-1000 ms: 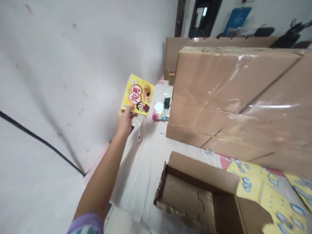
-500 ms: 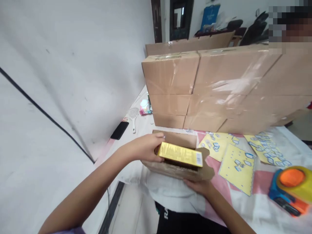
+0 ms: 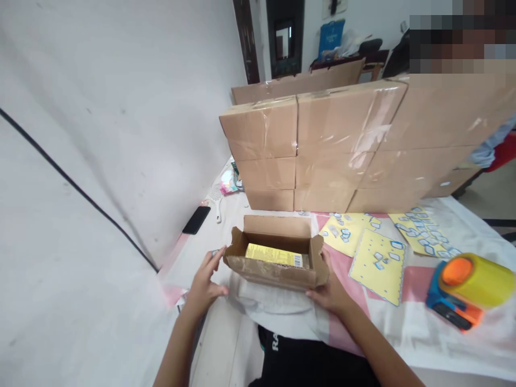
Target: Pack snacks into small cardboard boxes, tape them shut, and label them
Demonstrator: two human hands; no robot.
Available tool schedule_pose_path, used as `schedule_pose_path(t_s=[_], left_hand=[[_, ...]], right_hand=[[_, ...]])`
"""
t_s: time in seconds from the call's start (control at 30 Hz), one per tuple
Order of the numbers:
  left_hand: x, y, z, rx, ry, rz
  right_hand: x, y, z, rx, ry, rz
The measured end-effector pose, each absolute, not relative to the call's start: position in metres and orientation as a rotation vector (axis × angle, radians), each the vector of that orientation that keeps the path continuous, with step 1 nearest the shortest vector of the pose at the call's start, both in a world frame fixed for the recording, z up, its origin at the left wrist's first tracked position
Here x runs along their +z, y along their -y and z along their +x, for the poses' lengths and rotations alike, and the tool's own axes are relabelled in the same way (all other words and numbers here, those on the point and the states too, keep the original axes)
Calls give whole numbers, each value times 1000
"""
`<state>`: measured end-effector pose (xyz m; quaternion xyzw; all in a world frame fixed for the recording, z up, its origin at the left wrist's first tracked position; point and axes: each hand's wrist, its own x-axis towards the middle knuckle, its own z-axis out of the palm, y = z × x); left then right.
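Note:
A small brown cardboard box (image 3: pixel 278 275) stands with its top flaps up on the cloth-covered table. Inside it lies a yellow carton (image 3: pixel 274 255) with printed text and a barcode, its lower part hidden by the front wall. My left hand (image 3: pixel 205 282) is at the box's left end, thumb and fingers apart and nothing in it; its fingertips are by the left flap, and I cannot tell if they touch. At the right end, my right hand (image 3: pixel 328 287) grips the box's near corner, thumb in front and fingers partly hidden behind the flap.
A wall of taped cardboard boxes (image 3: pixel 322 145) stands behind. Yellow patterned sheets (image 3: pixel 379 266) and a tape dispenser with yellow tape (image 3: pixel 463 290) are on the right. A black phone (image 3: pixel 196 220) and a white hairbrush (image 3: pixel 216 203) lie left, near the white wall. Another person is partly visible at upper right.
My left hand has let go of the yellow carton and drawn back to the left. The carton has gone down into the box. My right hand has shifted up the box's right end.

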<state>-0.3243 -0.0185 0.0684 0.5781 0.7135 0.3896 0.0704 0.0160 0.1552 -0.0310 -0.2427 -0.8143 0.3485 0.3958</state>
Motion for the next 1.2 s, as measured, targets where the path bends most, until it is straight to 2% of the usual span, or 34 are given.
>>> schedule_pose_path(t_s=[0.1, 0.23, 0.37, 0.5, 0.6, 0.73, 0.83, 0.9, 1.0, 1.07, 1.2], left_hand=[[54, 3, -305, 1246, -2007, 1741], [56, -16, -292, 1355, -1910, 1717], [63, -24, -280, 1419, -2051, 1412], [70, -33, -264, 1445, -2179, 1197], [72, -36, -259, 1444, -2284, 1186], [76, -35, -250, 1397, -2510, 1276], [81, -37, -234, 1470, -2694, 1627], [83, -43, -220, 1460, -2546, 1985], [80, -56, -203, 1236, -2212, 2274], [75, -62, -198, 1220, -2146, 2252], [68, -63, -200, 1590, -2109, 1763]], right_hand=[[-14, -160, 18, 870, 2059, -519], [14, -160, 11, 984, 2011, -643], [34, -163, -2, 1211, 1927, -766], [35, -171, -14, 1369, 1640, -682], [35, -171, -18, 1262, 1551, -570], [42, -169, -12, 982, 1872, -597], [47, -168, -8, 808, 2054, -606], [48, -166, -6, 764, 2075, -597], [47, -159, 2, 801, 2030, -606], [45, -152, 18, 852, 1964, -658], [33, -140, 71, 849, 1727, -880]])
